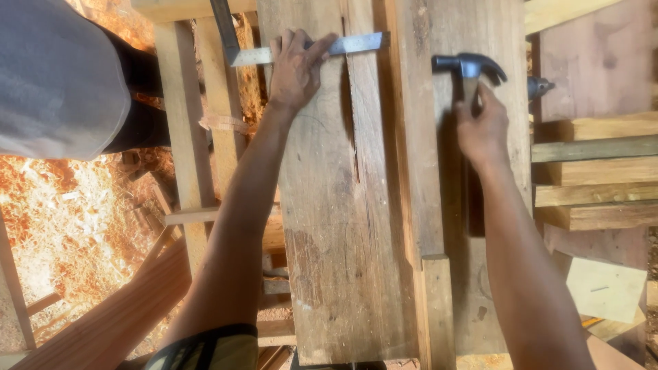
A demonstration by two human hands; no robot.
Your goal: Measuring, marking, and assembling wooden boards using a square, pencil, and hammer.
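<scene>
Basically left hand (296,68) lies flat, fingers spread, pinning the steel square (301,51) across the far end of the cracked plank (336,205), blade crosswise to the grain. Right hand (483,130) is closed around the claw hammer (469,66) handle just under the dark head, well right of the square, head pointing away

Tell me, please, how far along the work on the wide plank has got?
Done: the wide weathered wooden plank lies flat on the bench and shows a faint curved pencil line. In hand: the left hand presses a steel carpenter's square across its far end; the right hand grips a black-headed claw hammer. Left: no nail shows yet.
</scene>
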